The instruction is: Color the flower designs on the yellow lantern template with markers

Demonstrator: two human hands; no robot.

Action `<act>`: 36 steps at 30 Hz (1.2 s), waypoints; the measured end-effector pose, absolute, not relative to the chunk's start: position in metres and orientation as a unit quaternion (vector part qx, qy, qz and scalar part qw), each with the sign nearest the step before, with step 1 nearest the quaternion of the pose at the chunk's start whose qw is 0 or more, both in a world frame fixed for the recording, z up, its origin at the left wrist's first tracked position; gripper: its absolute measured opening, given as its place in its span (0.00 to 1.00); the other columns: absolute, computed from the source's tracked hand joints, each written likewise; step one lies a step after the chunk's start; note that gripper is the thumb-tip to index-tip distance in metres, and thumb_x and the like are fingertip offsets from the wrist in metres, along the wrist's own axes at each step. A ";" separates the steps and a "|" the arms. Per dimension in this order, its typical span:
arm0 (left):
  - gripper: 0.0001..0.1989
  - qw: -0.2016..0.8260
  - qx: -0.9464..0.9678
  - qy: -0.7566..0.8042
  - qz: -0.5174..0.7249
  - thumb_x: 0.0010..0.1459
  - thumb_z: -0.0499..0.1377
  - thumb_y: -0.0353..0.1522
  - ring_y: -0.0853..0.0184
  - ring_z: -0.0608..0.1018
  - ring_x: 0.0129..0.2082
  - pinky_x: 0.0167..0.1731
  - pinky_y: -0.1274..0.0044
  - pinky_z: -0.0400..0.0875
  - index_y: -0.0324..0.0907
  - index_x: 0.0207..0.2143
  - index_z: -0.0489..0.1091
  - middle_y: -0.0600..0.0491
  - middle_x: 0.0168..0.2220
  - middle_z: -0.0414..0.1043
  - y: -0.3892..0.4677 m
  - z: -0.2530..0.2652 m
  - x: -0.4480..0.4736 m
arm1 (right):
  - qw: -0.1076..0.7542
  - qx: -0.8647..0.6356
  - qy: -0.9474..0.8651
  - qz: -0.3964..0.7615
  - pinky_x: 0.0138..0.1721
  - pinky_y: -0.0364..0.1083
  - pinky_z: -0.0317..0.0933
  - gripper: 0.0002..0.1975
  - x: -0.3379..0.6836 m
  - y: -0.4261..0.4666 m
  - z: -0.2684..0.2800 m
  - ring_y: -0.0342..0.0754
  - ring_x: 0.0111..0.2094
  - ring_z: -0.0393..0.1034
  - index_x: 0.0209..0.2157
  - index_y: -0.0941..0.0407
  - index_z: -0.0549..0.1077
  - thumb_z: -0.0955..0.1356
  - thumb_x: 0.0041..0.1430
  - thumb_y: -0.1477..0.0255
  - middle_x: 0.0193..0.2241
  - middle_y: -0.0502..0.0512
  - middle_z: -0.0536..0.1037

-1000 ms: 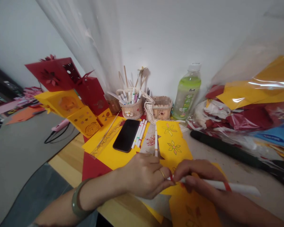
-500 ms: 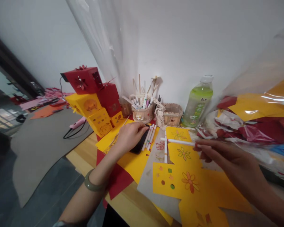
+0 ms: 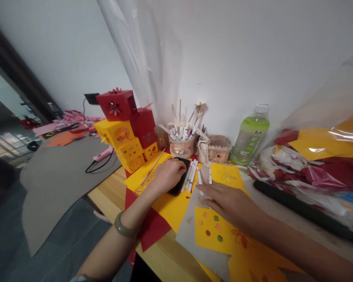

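My left hand (image 3: 170, 173) rests over a black phone (image 3: 179, 185), its fingers curled in; nothing shows between them. Beside the phone several white markers (image 3: 189, 178) lie side by side. My right hand (image 3: 228, 201) is closed on a white marker (image 3: 199, 177), just right of that row; its fingers hide the lower part. Another white marker (image 3: 210, 176) lies partly covered by my right hand. Under my right forearm is a cut yellow paper sheet (image 3: 216, 244) with drawn flowers and small coloured shapes.
Stacked red and yellow paper boxes (image 3: 122, 135) stand left. Behind are a pen basket (image 3: 181, 148), a small basket (image 3: 219, 149) and a green-labelled bottle (image 3: 250, 135). A plastic bag of scraps (image 3: 317, 160) and a long black object (image 3: 300, 203) lie right. A pink-handled tool (image 3: 102, 154) lies left.
My right hand has moved left and down with the marker, from above the flower drawings to beside the marker row. The marker has turned lengthwise with the row. My left hand stays by the phone.
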State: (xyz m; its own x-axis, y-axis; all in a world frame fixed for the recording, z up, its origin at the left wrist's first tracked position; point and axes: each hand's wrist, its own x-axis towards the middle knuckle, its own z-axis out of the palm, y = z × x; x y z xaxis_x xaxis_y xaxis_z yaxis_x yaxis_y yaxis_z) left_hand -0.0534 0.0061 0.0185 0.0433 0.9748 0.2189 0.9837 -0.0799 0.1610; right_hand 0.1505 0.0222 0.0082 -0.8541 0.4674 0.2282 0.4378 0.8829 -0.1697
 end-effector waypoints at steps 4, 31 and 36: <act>0.10 0.030 -0.708 -0.695 -0.126 0.58 0.51 0.32 0.63 0.74 0.37 0.35 0.75 0.66 0.42 0.35 0.72 0.50 0.37 0.73 0.006 0.017 -0.051 | 0.080 -0.231 -0.968 0.049 0.38 0.49 0.65 0.17 0.133 0.035 0.013 0.53 0.41 0.72 0.49 0.58 0.69 0.61 0.58 0.76 0.38 0.60 0.78; 0.13 0.035 -0.652 -0.731 -0.197 0.60 0.50 0.34 0.58 0.76 0.32 0.30 0.72 0.67 0.39 0.30 0.72 0.46 0.31 0.74 0.007 0.026 -0.056 | 0.203 -0.460 -0.862 -0.061 0.38 0.52 0.63 0.12 0.015 0.165 0.100 0.54 0.42 0.69 0.41 0.58 0.72 0.65 0.58 0.68 0.39 0.60 0.75; 0.11 0.029 -0.618 -0.719 -0.316 0.61 0.49 0.33 0.58 0.75 0.36 0.35 0.70 0.66 0.40 0.38 0.69 0.45 0.37 0.73 0.003 0.030 -0.057 | 0.307 -0.424 -0.847 -0.098 0.41 0.51 0.59 0.15 0.045 0.141 0.139 0.55 0.43 0.68 0.44 0.55 0.72 0.62 0.59 0.64 0.40 0.59 0.76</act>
State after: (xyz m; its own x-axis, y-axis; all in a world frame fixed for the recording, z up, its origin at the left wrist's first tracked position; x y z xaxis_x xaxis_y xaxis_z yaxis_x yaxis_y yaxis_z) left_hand -0.0574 0.0035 0.0298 -0.2345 0.8704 0.4329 0.9075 0.0364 0.4184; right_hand 0.0450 0.1405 0.1388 -0.4526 0.6577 0.6022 0.7776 0.6216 -0.0944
